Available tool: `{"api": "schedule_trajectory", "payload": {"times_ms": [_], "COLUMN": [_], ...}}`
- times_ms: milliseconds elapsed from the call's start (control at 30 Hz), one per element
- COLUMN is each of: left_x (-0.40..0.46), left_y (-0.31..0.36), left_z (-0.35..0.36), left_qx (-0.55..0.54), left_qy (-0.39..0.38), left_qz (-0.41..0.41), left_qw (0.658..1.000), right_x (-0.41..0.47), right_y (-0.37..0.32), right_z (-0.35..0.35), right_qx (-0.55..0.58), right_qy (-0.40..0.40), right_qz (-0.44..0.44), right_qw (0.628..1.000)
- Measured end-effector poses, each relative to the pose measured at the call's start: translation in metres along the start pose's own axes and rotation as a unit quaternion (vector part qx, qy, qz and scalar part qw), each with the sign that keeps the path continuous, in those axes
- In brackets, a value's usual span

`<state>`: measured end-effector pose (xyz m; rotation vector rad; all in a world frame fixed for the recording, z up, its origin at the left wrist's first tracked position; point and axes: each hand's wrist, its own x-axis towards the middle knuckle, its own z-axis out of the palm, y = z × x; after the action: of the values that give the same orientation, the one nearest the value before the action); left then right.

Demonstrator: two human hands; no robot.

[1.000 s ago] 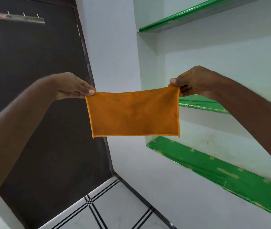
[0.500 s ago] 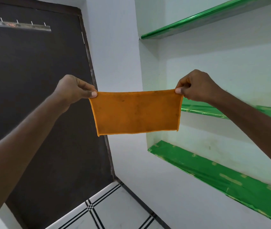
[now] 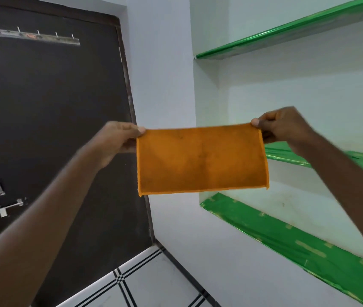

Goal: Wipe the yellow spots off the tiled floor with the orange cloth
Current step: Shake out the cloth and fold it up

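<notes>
Both arms extend forward at chest height, bare to the forearm. Left hand (image 3: 118, 140) pinches one upper corner of the orange cloth (image 3: 201, 159) between thumb and fingers; right hand (image 3: 283, 127) pinches the opposite upper corner, knuckles up.

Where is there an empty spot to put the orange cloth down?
The lowest green shelf under the orange cloth looks bare. So does the tiled floor between door and wall. Left hand and right hand are both busy pinching its corners.
</notes>
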<state>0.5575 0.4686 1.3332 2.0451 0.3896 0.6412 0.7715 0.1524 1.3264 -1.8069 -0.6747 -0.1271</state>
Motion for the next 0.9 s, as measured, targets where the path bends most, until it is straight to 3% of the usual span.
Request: {"api": "schedule_trajectory", "payload": {"times_ms": [100, 200, 333, 433, 533, 733, 833, 900], "left_x": [0.013, 0.022, 0.018, 0.011, 0.01, 0.002, 0.003, 0.004], "left_y": [-0.032, -0.036, -0.005, 0.013, 0.012, 0.01, 0.019, 0.031], "left_z": [0.031, 0.059, 0.101, 0.131, 0.141, 0.141, 0.133, 0.12], "left_qx": [-0.042, -0.06, -0.095, -0.104, -0.105, 0.068, 0.086, 0.052], "left_qy": [0.027, 0.062, 0.024, -0.027, -0.02, -0.032, 0.014, 0.011], "left_qz": [-0.076, -0.087, -0.029, -0.009, -0.003, 0.104, 0.185, 0.199], "left_qw": [0.996, 0.992, 0.995, 0.994, 0.994, 0.992, 0.979, 0.979], "right_x": [0.002, -0.001, -0.009, -0.019, -0.031, -0.045, -0.046, -0.045], "right_y": [0.025, 0.029, 0.008, -0.005, -0.008, -0.015, -0.018, -0.011], "right_z": [0.023, 0.041, 0.073, 0.096, 0.101, 0.087, 0.078, 0.074], "right_qx": [-0.003, -0.006, 0.031, 0.067, 0.121, 0.201, 0.224, 0.234], "right_qy": [-0.002, 0.02, -0.008, -0.023, -0.014, -0.067, -0.109, -0.054], "right_qz": [0.058, 0.042, 0.025, 0.051, 0.101, 0.175, 0.141, 0.094], "right_qw": [0.998, 0.999, 0.999, 0.996, 0.987, 0.962, 0.958, 0.966]}}
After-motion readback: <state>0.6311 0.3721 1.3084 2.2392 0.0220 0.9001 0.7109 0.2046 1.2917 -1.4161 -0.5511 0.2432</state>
